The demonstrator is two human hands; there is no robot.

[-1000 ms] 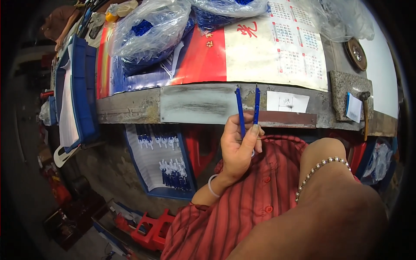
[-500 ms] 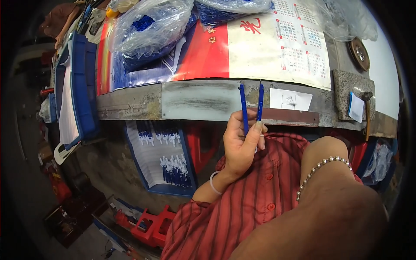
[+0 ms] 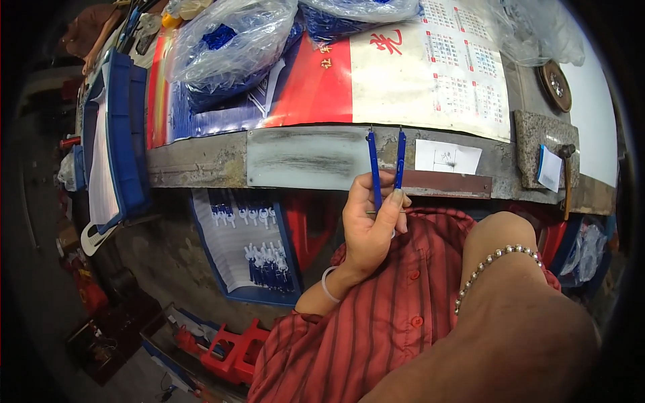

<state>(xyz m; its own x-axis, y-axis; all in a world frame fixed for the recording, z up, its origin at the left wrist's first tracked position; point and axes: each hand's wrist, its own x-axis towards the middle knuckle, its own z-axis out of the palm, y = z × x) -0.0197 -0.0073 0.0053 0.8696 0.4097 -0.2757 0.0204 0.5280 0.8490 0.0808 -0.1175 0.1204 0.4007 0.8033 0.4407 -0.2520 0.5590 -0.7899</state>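
My left hand [image 3: 369, 221] is closed around the lower part of a blue drawing compass [image 3: 374, 161], beside the bench's front edge. Its two legs stand upward and spread apart, with thin metal points at the top. A thin metal rod crosses between the legs near my fingers, and my palm hides the head. My right arm wears a beaded bracelet [image 3: 500, 253] and reaches in from the lower right. Only the back of my right hand [image 3: 500, 232] shows, bent over near my shirt. Its fingers are hidden.
Plastic bags of blue parts [image 3: 235, 47] lie on a calendar sheet [image 3: 430, 87]. Under the bench, a blue-rimmed tray [image 3: 235, 292] holds several blue-and-white compasses. A blue crate [image 3: 127, 134] stands left; a stone block [image 3: 537, 134] with a hammer [image 3: 568, 174] sits right. Red stool [image 3: 232, 356] lower left.
The whole view has shifted slightly. My left hand keeps the same hold on the compass, and my right arm stays in nearly the same place.
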